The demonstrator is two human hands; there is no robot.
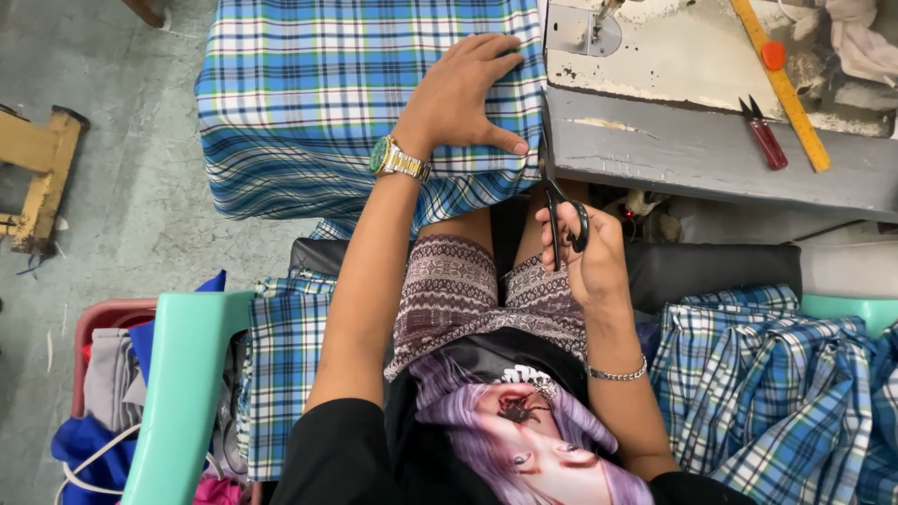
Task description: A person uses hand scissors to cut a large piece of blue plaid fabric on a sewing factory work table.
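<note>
pointing upward, scissors (558, 217) in right hand (587, 254)

One head-worn camera looks steeply down, close over the lap.

- 2 hands: left hand (465, 92), right hand (589, 257)
- 1 black-handled scissors (559, 217)
- 1 red-handled thread snips (765, 136)
- 1 yellow ruler (782, 86)
- 1 wristwatch (397, 159), left wrist
- 1 bracelet (617, 374), right wrist
- 3 lots of blue plaid fabric: on the table (309, 93), lower left (281, 365), lower right (776, 393)
- 1 wooden stool (37, 168) on the floor
- 1 sewing machine bed (673, 51)
</note>
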